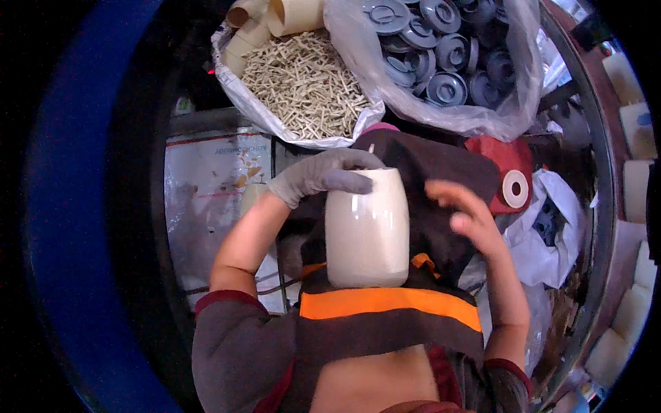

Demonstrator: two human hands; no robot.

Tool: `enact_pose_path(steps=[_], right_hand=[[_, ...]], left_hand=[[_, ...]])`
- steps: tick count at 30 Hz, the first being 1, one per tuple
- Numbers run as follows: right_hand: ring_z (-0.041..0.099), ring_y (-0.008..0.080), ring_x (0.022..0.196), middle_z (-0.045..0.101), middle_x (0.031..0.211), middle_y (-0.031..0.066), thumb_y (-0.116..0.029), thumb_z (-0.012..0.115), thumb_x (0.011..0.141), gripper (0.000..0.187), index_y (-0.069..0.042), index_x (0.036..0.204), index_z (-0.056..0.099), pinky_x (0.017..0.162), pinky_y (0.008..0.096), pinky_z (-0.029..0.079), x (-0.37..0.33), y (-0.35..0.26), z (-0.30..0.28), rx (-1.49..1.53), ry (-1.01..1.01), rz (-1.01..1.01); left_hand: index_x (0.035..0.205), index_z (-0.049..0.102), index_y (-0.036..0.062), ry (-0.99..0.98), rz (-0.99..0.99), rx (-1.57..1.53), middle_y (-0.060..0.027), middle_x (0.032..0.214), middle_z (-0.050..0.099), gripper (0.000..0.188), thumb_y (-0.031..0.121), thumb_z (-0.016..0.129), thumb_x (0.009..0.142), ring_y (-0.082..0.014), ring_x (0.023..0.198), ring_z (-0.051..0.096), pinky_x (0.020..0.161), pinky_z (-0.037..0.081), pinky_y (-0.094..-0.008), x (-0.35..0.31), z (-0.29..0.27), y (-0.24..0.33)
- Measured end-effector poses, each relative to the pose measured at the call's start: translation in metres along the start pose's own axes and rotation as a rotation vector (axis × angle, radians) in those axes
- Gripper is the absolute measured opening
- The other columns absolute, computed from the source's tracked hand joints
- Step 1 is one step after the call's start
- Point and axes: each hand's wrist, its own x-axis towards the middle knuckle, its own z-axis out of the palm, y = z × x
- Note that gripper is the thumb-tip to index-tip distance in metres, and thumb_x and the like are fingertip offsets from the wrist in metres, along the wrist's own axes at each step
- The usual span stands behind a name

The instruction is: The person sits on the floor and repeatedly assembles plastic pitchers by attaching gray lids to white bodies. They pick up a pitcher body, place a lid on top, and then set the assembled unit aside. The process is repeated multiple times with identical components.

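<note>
A glossy cream barrel-shaped container (368, 230) rests against my lap, its narrower end away from me. My left hand (320, 175), in a grey glove, grips it at that far end, thumb over the near face and fingers behind the rim. A thin pale peg (372, 148) shows just beyond the rim; I cannot tell whether it is attached. My right hand (465, 213), bare and slightly blurred, is raised to the right of the container. It is apart from it, with fingers bent and spread and nothing visible in them.
Ahead stands a white sack (237, 93) of small beige pegs, with cream cylinders (296, 15) on top. Beside it, a clear plastic bag (527, 76) holds grey round lids (444, 89). A cream ring (514, 189) lies on red material at right. Cream containers (635, 189) line the right edge.
</note>
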Motion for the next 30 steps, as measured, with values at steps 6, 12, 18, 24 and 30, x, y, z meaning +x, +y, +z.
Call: enact_pose_path(steps=[6, 12, 18, 24, 30], right_hand=[[0.052, 0.0280, 0.112, 0.059, 0.110, 0.0141, -0.024, 0.066, 0.076, 0.035, -0.004, 0.104, 0.058, 0.095, 0.0374, 0.039, 0.035, 0.007, 0.031, -0.243, 0.165, -0.231], [0.051, 0.0306, 0.113, 0.057, 0.114, 0.0174, -0.024, 0.065, 0.077, 0.039, -0.004, 0.110, 0.056, 0.095, 0.0380, 0.039, 0.038, -0.002, 0.045, -0.302, 0.178, -0.264], [0.044, 0.0352, 0.118, 0.042, 0.131, 0.0190, -0.034, 0.071, 0.071, 0.060, -0.008, 0.121, 0.050, 0.096, 0.0424, 0.036, 0.031, -0.034, 0.064, -0.671, 0.347, -0.202], [0.038, 0.0394, 0.122, 0.036, 0.135, 0.0209, -0.042, 0.075, 0.064, 0.076, -0.009, 0.126, 0.045, 0.099, 0.0455, 0.033, 0.028, -0.037, 0.070, -0.900, 0.322, -0.142], [0.040, 0.0330, 0.124, 0.040, 0.133, 0.0210, -0.034, 0.079, 0.060, 0.093, -0.008, 0.135, 0.031, 0.103, 0.0387, 0.032, 0.066, -0.013, 0.030, -0.536, 0.343, 0.022]], left_hand=[[0.082, 0.063, 0.0045, 0.195, 0.293, 0.220, 0.0013, 0.076, 0.058, 0.022, 0.027, 0.062, 0.079, -0.0080, 0.070, 0.051, 0.064, 0.042, -0.0250, 0.009, 0.028, 0.000], [0.083, 0.064, 0.0028, 0.502, 0.069, -0.081, 0.0009, 0.075, 0.058, 0.029, 0.028, 0.051, 0.087, -0.0072, 0.069, 0.052, 0.066, 0.043, -0.0243, -0.005, 0.027, -0.003], [0.089, 0.061, 0.0012, 0.611, 0.009, 0.664, -0.0064, 0.081, 0.063, 0.034, 0.034, 0.050, 0.087, -0.0152, 0.077, 0.058, 0.072, 0.045, -0.0284, 0.020, 0.004, 0.015], [0.108, 0.060, 0.0025, 0.549, 0.207, 0.468, -0.0103, 0.090, 0.064, 0.033, 0.026, 0.053, 0.085, -0.0169, 0.081, 0.060, 0.075, 0.047, -0.0307, 0.033, -0.010, -0.012], [0.100, 0.063, 0.0056, 0.432, 0.379, 0.521, -0.0139, 0.093, 0.063, 0.025, 0.023, 0.054, 0.084, -0.0291, 0.081, 0.061, 0.074, 0.048, -0.0348, 0.027, 0.026, 0.033]])
